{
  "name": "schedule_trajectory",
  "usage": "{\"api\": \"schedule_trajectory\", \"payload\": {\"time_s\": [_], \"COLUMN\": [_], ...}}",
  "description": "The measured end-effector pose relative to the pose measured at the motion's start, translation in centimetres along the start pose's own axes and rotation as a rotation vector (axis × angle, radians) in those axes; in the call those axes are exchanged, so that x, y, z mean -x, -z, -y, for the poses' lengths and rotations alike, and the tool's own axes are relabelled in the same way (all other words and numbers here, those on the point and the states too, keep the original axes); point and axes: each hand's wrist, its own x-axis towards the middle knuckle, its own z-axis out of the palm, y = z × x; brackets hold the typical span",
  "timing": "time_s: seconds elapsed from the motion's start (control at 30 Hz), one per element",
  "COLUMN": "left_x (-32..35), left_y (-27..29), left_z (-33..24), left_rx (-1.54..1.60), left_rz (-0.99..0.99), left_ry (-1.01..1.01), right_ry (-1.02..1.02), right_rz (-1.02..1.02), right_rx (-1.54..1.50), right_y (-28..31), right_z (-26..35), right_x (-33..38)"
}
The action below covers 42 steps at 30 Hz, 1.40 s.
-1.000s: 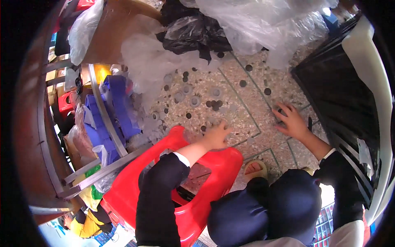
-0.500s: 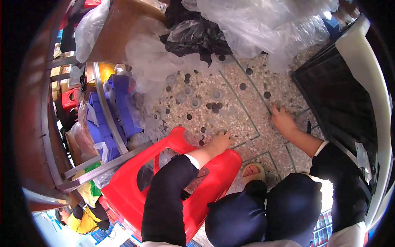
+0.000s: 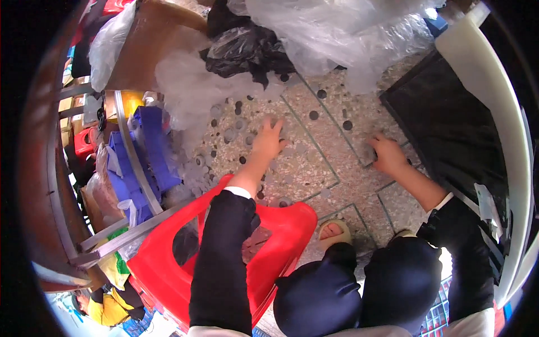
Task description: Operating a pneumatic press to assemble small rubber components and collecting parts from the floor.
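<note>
Small round dark and grey discs lie scattered over the speckled floor. My left hand reaches low over them, fingers spread and slightly blurred, holding nothing that I can see. Farther right, my right hand is close to the floor with its fingers curled together. Something dark shows by its fingertips, too small to name. Under my left forearm stands a red plastic stool with openings in it.
Clear plastic bags and a black bag heap at the far side. Blue bins and a metal rack line the left. A black panel with a white edge stands right. Another person is at lower left.
My left hand has moved forward from beside the stool to among the discs, its fingers spreading. My right hand stays in nearly the same place. The whole view has shifted slightly.
</note>
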Motion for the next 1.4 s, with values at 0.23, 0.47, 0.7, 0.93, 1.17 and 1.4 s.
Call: {"api": "schedule_trajectory", "payload": {"time_s": [0.23, 0.47, 0.7, 0.93, 1.17, 1.4], "left_x": [0.3, 6.8, 9.8, 8.5, 10.6, 10.3], "left_y": [-2.1, -1.0, -5.3, -7.6, -9.2, -10.8], "left_z": [1.3, 1.1, 0.3, 0.6, 4.1, 4.7], "left_rx": [-0.060, -0.287, -0.289, -0.286, 0.238, 0.415], "left_rz": [0.090, 0.484, 0.793, 0.948, 1.351, 0.979], "left_ry": [0.139, -0.243, -0.179, 0.107, 0.215, -0.037], "right_ry": [-0.048, 0.056, -0.028, 0.064, 0.104, 0.056], "right_rz": [0.065, -0.009, 0.073, -0.088, -0.043, 0.000], "right_rx": [0.122, 0.344, 0.618, 0.613, 0.599, 0.562], "right_y": [0.2, -3.0, -7.4, -6.5, -5.3, -6.6], "right_z": [-0.1, -0.9, -2.0, -2.1, -2.5, -4.0], "right_x": [2.1, 1.8, -0.1, 1.1, 1.4, 1.3]}}
